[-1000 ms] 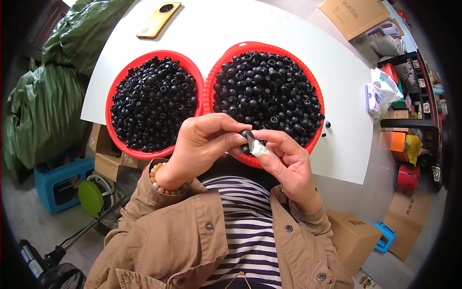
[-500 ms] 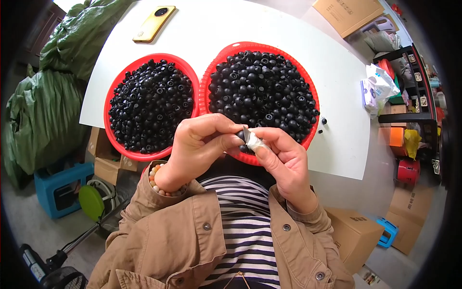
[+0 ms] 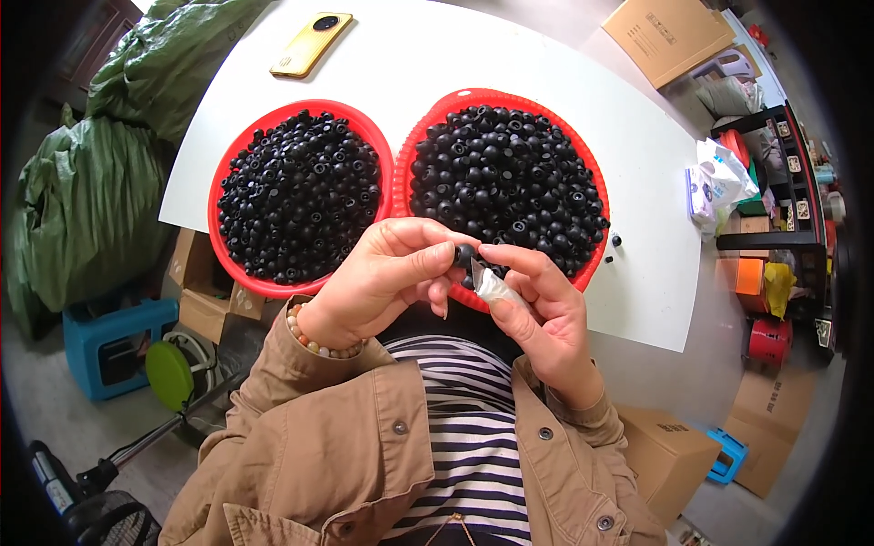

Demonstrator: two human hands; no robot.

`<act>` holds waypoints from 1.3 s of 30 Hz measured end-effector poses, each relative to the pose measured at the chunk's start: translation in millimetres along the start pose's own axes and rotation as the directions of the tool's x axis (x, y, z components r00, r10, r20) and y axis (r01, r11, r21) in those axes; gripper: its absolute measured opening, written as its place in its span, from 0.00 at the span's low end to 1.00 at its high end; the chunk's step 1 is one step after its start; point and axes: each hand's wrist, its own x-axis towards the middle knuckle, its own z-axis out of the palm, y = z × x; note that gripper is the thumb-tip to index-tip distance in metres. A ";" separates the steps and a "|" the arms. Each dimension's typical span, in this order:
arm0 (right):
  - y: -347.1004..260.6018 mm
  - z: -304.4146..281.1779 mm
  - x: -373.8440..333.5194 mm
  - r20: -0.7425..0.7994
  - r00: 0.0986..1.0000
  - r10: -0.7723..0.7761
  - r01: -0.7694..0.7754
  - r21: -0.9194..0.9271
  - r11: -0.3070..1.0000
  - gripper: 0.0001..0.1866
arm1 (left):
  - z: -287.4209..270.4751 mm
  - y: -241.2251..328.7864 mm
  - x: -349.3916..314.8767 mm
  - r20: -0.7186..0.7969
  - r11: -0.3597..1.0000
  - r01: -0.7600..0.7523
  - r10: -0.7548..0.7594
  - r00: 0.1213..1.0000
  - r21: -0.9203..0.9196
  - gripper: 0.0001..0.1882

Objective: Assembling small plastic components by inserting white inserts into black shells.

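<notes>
My left hand (image 3: 387, 273), with a beaded bracelet at the wrist, pinches a small black ball-shaped part (image 3: 464, 255) between thumb and forefinger. My right hand (image 3: 542, 314) is closed round a small blade (image 3: 496, 289) whose grip is wrapped in white; its bare metal end is right beside the ball part. Both hands meet over the near rim of the right red basin (image 3: 599, 182), which is heaped with black ball parts (image 3: 496, 173), some showing a round hole. A left red basin (image 3: 217, 214) holds a heap of smaller-looking black parts (image 3: 300, 196).
Both basins stand on a white table (image 3: 646, 300). A gold phone (image 3: 311, 45) lies at its far left; a loose black part (image 3: 616, 241) is right of the basins. Green sacks (image 3: 86, 209) and a blue stool (image 3: 114, 350) are at left. A cardboard box (image 3: 665, 455) stands at lower right.
The blade's metal end has tilted and slipped down beside the ball part. My left hand's lower fingers have loosened and hang lower. The whole view has shifted slightly.
</notes>
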 end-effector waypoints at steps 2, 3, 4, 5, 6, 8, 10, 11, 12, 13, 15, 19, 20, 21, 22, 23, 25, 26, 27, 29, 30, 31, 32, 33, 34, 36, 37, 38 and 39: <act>0.2 0.3 -0.1 0.001 1.000 -0.011 0.011 -0.017 1.000 0.18 | 0.6 0.6 0.0 -0.008 0.998 0.037 -0.038 0.999 -0.044 0.11; 0.8 0.6 -0.3 -0.001 1.000 -0.019 0.018 -0.033 0.999 0.18 | 2.3 0.7 0.2 -0.008 0.998 0.037 -0.037 0.999 -0.044 0.11; 1.3 0.9 -0.3 -0.002 1.000 -0.026 0.026 -0.050 0.998 0.18 | 5.0 0.8 0.3 -0.035 0.997 0.029 -0.032 0.999 -0.072 0.11; 1.1 1.6 -0.2 -0.002 1.000 -0.027 0.026 -0.050 0.998 0.18 | 6.7 1.0 0.5 -0.061 0.995 0.022 -0.028 0.998 -0.098 0.11; 1.1 2.6 0.0 -0.025 0.999 -0.024 0.022 -0.049 0.999 0.18 | 6.2 0.3 0.6 -0.061 0.995 0.022 -0.028 0.998 -0.098 0.11; 1.2 2.9 0.2 -0.049 0.999 -0.021 0.018 -0.049 0.999 0.17 | 3.3 -1.9 0.8 -0.034 0.999 -0.013 0.011 0.999 -0.052 0.13; 2.5 2.5 0.8 -0.024 0.999 -0.042 0.041 -0.032 0.999 0.17 | 0.9 -2.4 0.1 -0.025 0.999 -0.028 0.029 0.999 0.033 0.13; 3.6 2.5 0.7 -0.026 0.999 -0.041 0.040 -0.031 0.999 0.17 | 0.1 -2.9 -0.2 -0.015 0.992 -0.042 0.044 0.999 0.116 0.14; 4.6 2.6 0.7 -0.032 0.999 -0.031 0.029 -0.036 0.999 0.17 | 1.2 -3.6 -0.3 -0.015 0.992 -0.039 0.041 0.999 0.116 0.14; 5.5 2.8 0.7 -0.038 0.999 -0.020 0.019 -0.042 0.999 0.17 | 3.4 -4.3 -0.6 -0.024 0.988 -0.059 0.063 0.998 0.143 0.15; 4.5 3.4 0.9 -0.034 0.999 -0.024 0.023 -0.018 1.000 0.17 | 4.5 -4.2 -1.3 -0.034 0.982 -0.077 0.084 0.996 0.172 0.16; 3.5 4.4 0.7 -0.012 1.000 -0.028 0.029 0.053 0.998 0.17 | 3.4 -4.8 -0.3 -0.029 0.975 -0.085 0.093 0.995 0.206 0.16; 3.0 4.6 0.7 -0.013 1.000 -0.028 0.029 0.053 0.998 0.17 | 3.4 -5.5 0.2 -0.024 0.976 -0.098 0.105 0.994 0.196 0.16; 2.1 4.7 0.9 -0.007 1.000 -0.027 0.027 0.056 0.998 0.18 | 3.4 -5.4 0.3 -0.024 0.976 -0.098 0.104 0.994 0.196 0.16; 1.4 4.7 1.1 -0.001 1.000 -0.025 0.025 0.058 0.998 0.18 | 3.5 -5.3 0.4 -0.023 0.978 -0.089 0.095 0.995 0.191 0.16; 1.3 4.3 1.1 -0.001 1.000 -0.025 0.025 0.059 0.998 0.18 | 3.4 -5.2 0.3 -0.023 0.979 -0.080 0.086 0.996 0.186 0.16; 1.1 3.1 1.2 0.024 1.000 -0.011 0.009 0.071 0.997 0.18 | 3.4 -5.7 -0.3 -0.022 0.982 -0.072 0.077 0.997 0.176 0.16; 0.7 3.0 1.6 0.023 1.000 -0.011 0.009 0.072 0.997 0.18 | 3.5 -5.9 -0.3 -0.020 0.984 -0.063 0.067 0.998 0.165 0.16; 0.2 3.0 2.2 0.029 0.999 -0.020 0.017 0.087 0.996 0.17 | 3.6 -5.9 0.0 -0.020 0.984 -0.062 0.067 0.998 0.165 0.16; -0.7 3.4 2.5 0.034 0.999 -0.029 0.025 0.103 0.994 0.17 | 4.1 -5.9 0.6 0.001 0.986 -0.065 0.066 0.998 0.153 0.16; -1.1 3.6 2.5 0.035 0.999 -0.033 0.028 0.122 0.992 0.16 | 4.2 -5.9 0.8 0.001 0.986 -0.064 0.065 0.998 0.153 0.16; -1.3 3.6 2.5 0.035 0.999 -0.036 0.031 0.140 0.990 0.16 | 4.3 -6.0 1.0 0.009 0.986 -0.063 0.063 0.998 0.152 0.16; -0.2 3.1 2.4 0.035 0.999 -0.036 0.031 0.140 0.990 0.16 | 4.3 -6.2 1.2 0.016 0.987 -0.062 0.060 0.998 0.150 0.16; 1.9 2.2 2.3 0.029 0.999 -0.035 0.030 0.138 0.990 0.15 | 4.8 -6.3 1.3 0.016 0.987 -0.061 0.059 0.998 0.150 0.16; 3.3 1.6 2.4 0.022 0.999 -0.033 0.030 0.135 0.990 0.15 | 5.6 -6.2 1.5 0.003 0.983 -0.054 0.054 0.999 0.174 0.16; 4.0 2.7 2.8 0.013 0.999 -0.032 0.030 0.147 0.989 0.14 | 6.1 -6.2 1.2 -0.013 0.979 -0.047 0.051 0.999 0.198 0.16; 4.1 3.5 3.3 0.003 0.999 -0.032 0.031 0.160 0.987 0.14 | 5.6 -6.3 1.1 0.001 0.984 -0.050 0.051 0.999 0.171 0.16; 4.4 4.1 3.7 0.013 0.999 -0.033 0.030 0.162 0.986 0.14 | 4.4 -6.5 0.2 0.010 0.988 -0.056 0.055 0.998 0.145 0.16; 4.6 4.3 3.5 -0.001 1.000 -0.012 0.012 0.152 0.988 0.14 | 3.1 -6.1 -0.2 0.001 0.987 -0.063 0.064 0.998 0.147 0.16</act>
